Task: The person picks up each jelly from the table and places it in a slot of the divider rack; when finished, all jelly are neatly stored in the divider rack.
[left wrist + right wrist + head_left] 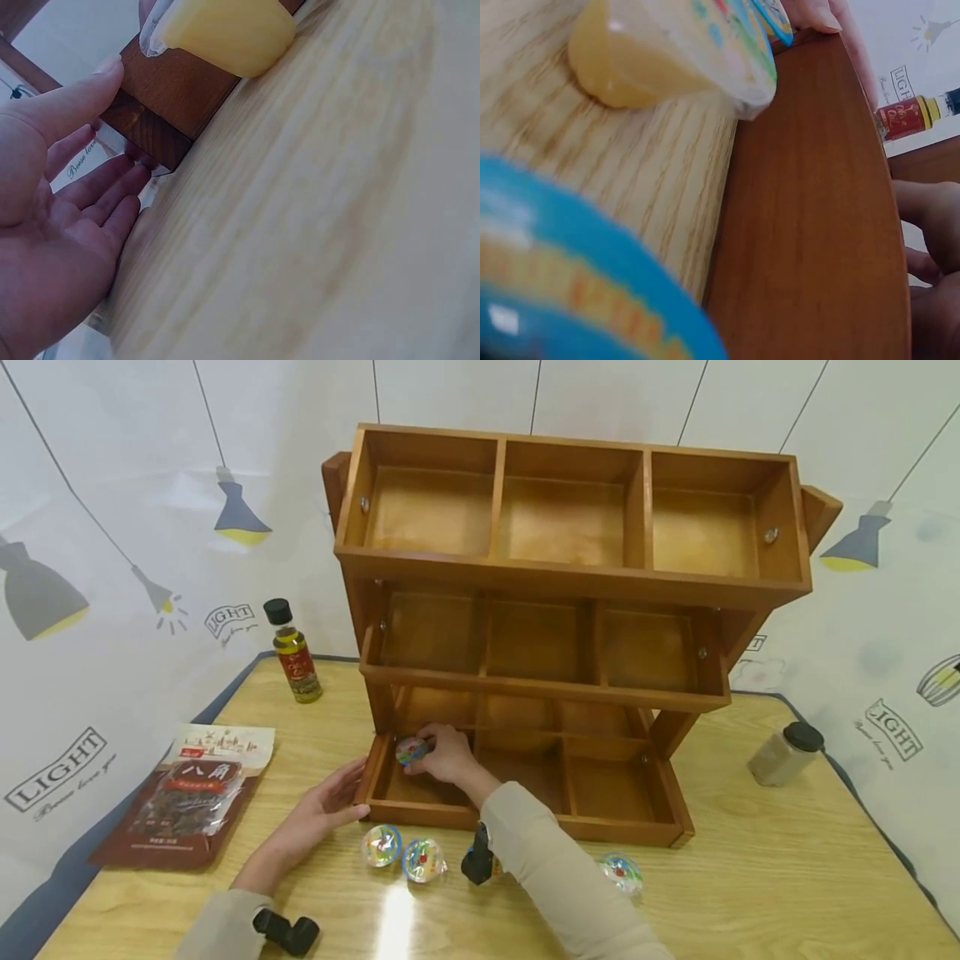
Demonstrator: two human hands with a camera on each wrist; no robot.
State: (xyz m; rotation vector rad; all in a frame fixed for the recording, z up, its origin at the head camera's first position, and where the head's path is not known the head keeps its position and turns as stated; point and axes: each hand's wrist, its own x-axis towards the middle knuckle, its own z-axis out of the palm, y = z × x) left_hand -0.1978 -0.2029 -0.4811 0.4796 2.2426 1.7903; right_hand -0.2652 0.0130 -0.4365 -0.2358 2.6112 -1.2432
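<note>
A three-tier wooden rack (570,572) with divided trays stands on the table. In the bottom tray's left compartment, my right hand (447,755) pinches a jelly cup (410,751) with a printed lid. My left hand (324,808) is at the front left corner of that tray, thumb along the front wall and fingers by the side; the left wrist view shows the fingers loosely extended around the wooden corner (161,120). In front of the tray lie more jelly cups (423,860) with yellow contents, one of them partly hidden by the right wrist's camera.
A bag of star anise (183,797) lies at the left, with an oil bottle (294,652) upright behind it. A jar with a black lid (786,753) stands on the right. Another jelly cup (622,873) sits beyond the right forearm. Printed cloth (150,677) surrounds the table.
</note>
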